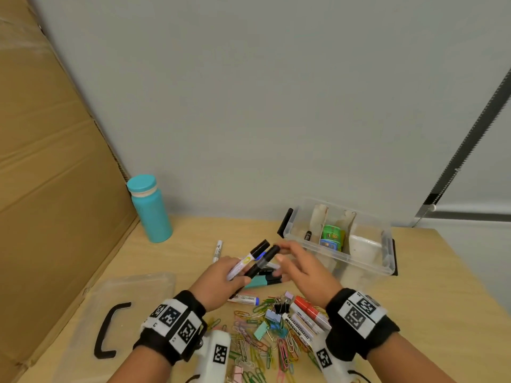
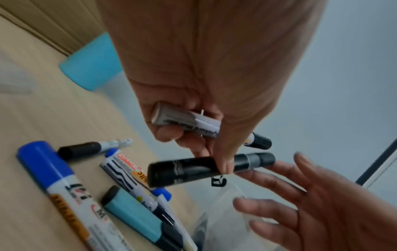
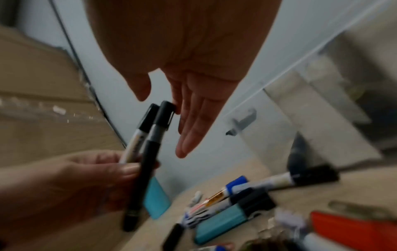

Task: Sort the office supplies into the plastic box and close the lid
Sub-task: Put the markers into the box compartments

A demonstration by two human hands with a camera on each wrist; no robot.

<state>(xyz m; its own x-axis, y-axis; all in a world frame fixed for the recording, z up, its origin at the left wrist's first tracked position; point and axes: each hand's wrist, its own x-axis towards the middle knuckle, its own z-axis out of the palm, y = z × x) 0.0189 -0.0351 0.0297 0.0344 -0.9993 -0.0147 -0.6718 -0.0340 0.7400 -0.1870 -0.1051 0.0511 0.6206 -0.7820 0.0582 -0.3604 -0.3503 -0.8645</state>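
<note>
Head view showed the person's left hand [image 1: 221, 283] gripping two markers at once over the light wooden worktop [image 1: 431, 294]: a white-barrelled marker with a black cap [image 1: 250, 258] and an all-black marker with a grey band [image 1: 262, 262]. Both pointed their capped ends up and away from the person, towards the clear plastic box with cardboard dividers [image 1: 387, 239], which stood on the worktop to the right and farther back, its top uncovered. One black marker already lay in its leftmost compartment, green packets in the middle one.

Her or his right hand [image 1: 307, 272] held nothing, fingers [image 3: 193, 129] straight and spread, with a fingertip touching the black marker's cap end in the right wrist view. That hand lay between the markers and the box, so it was the nearer one to carry them over; I'd judge the coming move to be a handover, the long axes needing to turn to fit the narrow compartment.

Loose markers, a teal highlighter [image 1: 262, 281] and a heap of coloured paper clips [image 1: 260, 349] lay on the worktop below the hands. A clear plastic lid with a black handle [image 1: 130, 294] lay apart at the left.
</note>
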